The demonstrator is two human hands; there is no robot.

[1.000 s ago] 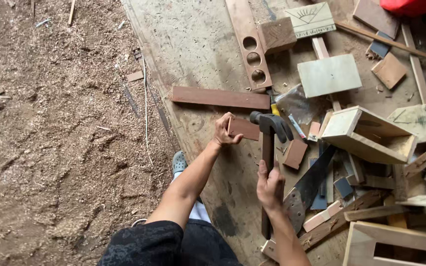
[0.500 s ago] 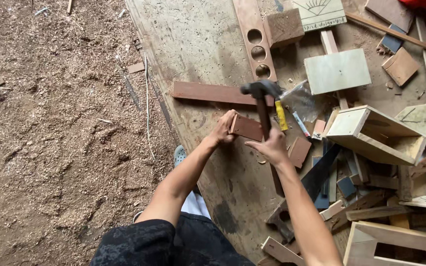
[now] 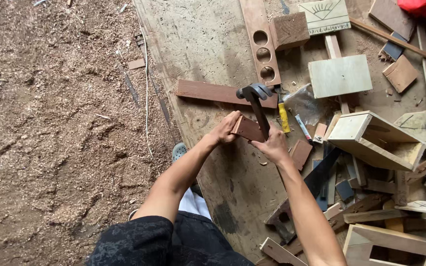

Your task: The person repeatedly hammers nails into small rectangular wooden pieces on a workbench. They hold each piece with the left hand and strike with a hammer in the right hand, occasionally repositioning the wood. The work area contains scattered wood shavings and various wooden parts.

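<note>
Presently, I am clamping the small reddish block (image 3: pixel 247 128) on the board's (image 3: pixel 208 39) middle with my left hand (image 3: pixel 224 130), steadying it while my right hand (image 3: pixel 273 146) is gripping the hammer (image 3: pixel 255 98) raised just beyond.

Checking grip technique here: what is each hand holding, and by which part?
The right hand grips the dark claw hammer partway along its handle; the left hand holds the small reddish-brown wooden block at its end.

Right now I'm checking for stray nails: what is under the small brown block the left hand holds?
The block rests on the sheet of board; the left hand covers its near end. Anything beneath it is hidden.
</note>
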